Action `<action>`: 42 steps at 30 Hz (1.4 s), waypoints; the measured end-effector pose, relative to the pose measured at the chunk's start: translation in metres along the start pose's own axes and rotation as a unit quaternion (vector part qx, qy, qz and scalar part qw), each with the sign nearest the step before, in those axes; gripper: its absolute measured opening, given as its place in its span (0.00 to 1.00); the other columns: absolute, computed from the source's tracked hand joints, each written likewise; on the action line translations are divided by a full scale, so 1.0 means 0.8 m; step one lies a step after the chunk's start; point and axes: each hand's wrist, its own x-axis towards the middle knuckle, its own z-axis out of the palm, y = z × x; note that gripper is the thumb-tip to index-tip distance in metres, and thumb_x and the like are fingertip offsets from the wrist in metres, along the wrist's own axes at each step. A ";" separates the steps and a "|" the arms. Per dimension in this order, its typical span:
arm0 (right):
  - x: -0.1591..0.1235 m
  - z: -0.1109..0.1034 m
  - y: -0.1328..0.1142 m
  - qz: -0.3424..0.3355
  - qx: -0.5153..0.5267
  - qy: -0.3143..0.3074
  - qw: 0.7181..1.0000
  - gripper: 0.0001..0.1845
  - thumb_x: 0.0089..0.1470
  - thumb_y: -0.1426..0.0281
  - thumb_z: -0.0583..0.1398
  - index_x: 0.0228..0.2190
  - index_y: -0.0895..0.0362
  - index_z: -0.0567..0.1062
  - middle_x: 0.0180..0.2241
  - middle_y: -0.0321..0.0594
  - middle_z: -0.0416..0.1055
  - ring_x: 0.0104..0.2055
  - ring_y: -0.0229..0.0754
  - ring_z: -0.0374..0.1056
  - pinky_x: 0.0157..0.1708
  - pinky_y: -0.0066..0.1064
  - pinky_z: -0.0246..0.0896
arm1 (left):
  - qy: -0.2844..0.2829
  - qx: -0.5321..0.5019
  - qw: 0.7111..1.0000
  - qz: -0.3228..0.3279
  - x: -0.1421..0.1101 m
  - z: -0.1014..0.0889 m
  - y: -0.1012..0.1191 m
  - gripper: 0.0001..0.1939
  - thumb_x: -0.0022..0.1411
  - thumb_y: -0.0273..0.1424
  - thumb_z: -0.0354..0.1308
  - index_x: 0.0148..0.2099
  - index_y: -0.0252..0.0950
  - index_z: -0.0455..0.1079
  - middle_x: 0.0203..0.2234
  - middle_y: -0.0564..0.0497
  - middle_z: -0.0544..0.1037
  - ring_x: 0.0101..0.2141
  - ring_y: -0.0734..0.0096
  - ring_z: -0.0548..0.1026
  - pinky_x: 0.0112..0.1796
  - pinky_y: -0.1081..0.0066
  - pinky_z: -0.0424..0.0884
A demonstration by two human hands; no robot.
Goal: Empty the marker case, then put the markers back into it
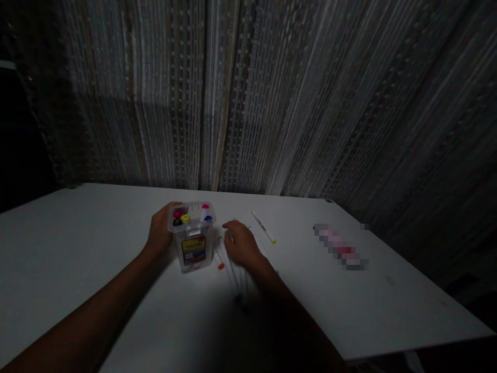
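Note:
A clear plastic marker box (194,248) stands upright on the table, a yellow and blue label on its front. Several markers are inside, with red, yellow, black, pink and blue caps showing at the top. My left hand (160,228) is wrapped round the box's left side, its fingertips hidden behind it. Just right of the box, my right hand (243,242) is low over several loose white markers (232,272), index finger and thumb apart. Nothing is visibly held in it. Under its fingertips lies a marker with an orange end (221,266).
A white marker with a yellow end (264,227) lies beyond my right hand. Farther right on the white table (116,223) is a pixelated pinkish object (339,247). A striped, textured curtain (233,103) hangs behind the table's back edge. The light is dim.

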 end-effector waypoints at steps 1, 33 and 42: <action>0.002 -0.004 0.002 0.017 -0.008 0.022 1.000 0.18 0.51 0.76 0.51 0.44 0.62 0.70 0.46 0.46 0.68 0.49 0.41 0.61 0.51 0.31 0.53 | 0.011 0.007 1.000 0.002 0.002 0.002 0.008 0.12 0.53 0.36 0.47 0.30 0.33 0.67 0.24 0.52 0.71 0.27 0.72 0.67 0.30 0.75 0.63; 0.017 -0.035 0.051 0.192 -0.114 0.089 0.971 0.13 0.50 0.72 0.52 0.29 0.56 0.76 0.31 0.41 0.75 0.34 0.39 0.69 0.30 0.26 0.53 | -0.037 -0.133 0.990 -0.001 -0.005 0.012 -0.021 0.13 0.54 0.39 0.54 0.29 0.33 0.66 0.20 0.55 0.67 0.21 0.76 0.64 0.22 0.78 0.59; 0.009 -0.056 0.074 0.246 -0.197 0.098 0.944 0.15 0.52 0.69 0.51 0.35 0.57 0.75 0.38 0.45 0.73 0.41 0.45 0.68 0.36 0.30 0.56 | -0.014 -0.158 0.986 -0.040 -0.008 0.013 -0.023 0.10 0.49 0.36 0.58 0.30 0.34 0.68 0.20 0.55 0.70 0.21 0.75 0.67 0.21 0.78 0.62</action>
